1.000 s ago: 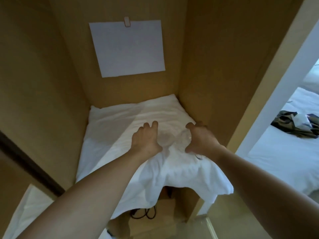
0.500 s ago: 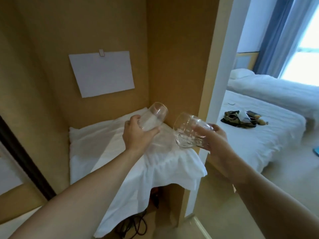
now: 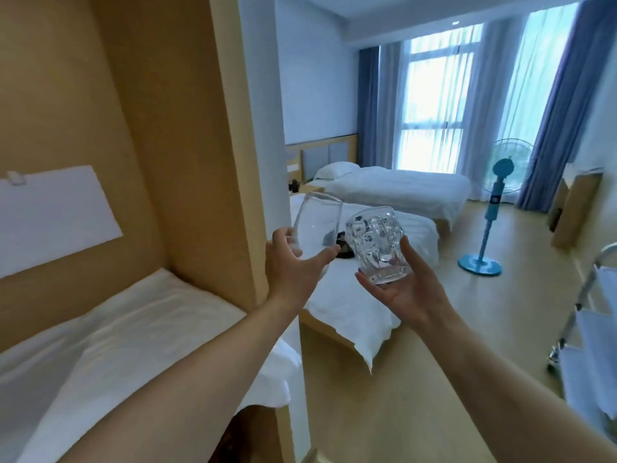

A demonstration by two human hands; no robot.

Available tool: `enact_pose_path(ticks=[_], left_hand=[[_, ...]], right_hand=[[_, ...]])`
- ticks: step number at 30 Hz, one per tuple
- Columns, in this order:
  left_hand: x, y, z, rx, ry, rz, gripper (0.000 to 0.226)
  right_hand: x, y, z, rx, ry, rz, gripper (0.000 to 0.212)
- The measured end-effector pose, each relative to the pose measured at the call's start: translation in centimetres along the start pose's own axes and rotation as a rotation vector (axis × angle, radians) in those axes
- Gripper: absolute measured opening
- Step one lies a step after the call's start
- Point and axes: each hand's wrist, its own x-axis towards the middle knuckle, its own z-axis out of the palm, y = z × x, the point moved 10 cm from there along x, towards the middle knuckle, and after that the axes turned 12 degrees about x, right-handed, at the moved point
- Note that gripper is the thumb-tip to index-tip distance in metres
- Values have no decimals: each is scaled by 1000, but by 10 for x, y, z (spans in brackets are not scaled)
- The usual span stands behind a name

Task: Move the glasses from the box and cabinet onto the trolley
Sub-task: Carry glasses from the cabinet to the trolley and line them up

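My left hand [image 3: 292, 267] grips a smooth clear glass [image 3: 317, 227] by its lower part, tilted slightly right. My right hand [image 3: 405, 287] holds a faceted clear tumbler [image 3: 377, 247] from below, fingers curled round its base. Both glasses are raised in the air in front of me, close together, past the edge of the wooden cabinet [image 3: 187, 145]. The cabinet shelf at lower left is covered by a white cloth [image 3: 117, 332]. A metal trolley [image 3: 591, 329] with white shelves shows at the right edge, partly cut off.
Two white beds [image 3: 394, 188] stand ahead, the nearer one with a dark item on it. A blue standing fan [image 3: 490, 212] is on the wooden floor. White paper [image 3: 53, 212] hangs on the cabinet's back wall. Open floor lies between the beds and the trolley.
Both hands lifted the glasses off the cloth in the cabinet and carried them up and right. My view turned right from the cabinet toward the room, bringing the trolley into sight.
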Motion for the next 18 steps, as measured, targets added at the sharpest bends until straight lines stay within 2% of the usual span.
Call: enact_pose_path(ticks=[2,6,10,12,15,18], left_hand=[[1,20,42,-73,-55,-30,79],[-3,47,134,-307,-235,-157,86],[-8,73,218,-429,-357,-213,81],[-11,87,258,-466,-433,-228,73],[-18,103,319,-492,-550,-264,82],[-24,116,368,-486,-608,-278,87]], right_hand=[[-9,-37,-12,-26,25,-67,72],[-32,-116,-57,-19,124,-196,89],[-54,-189,-98,-146,193,-269,63],[-61,-216,-115,-177,194,-266,58],[-70,-250,-142,-142,173,-261,48],[-79,-286,-162,-149,167,-309,59]])
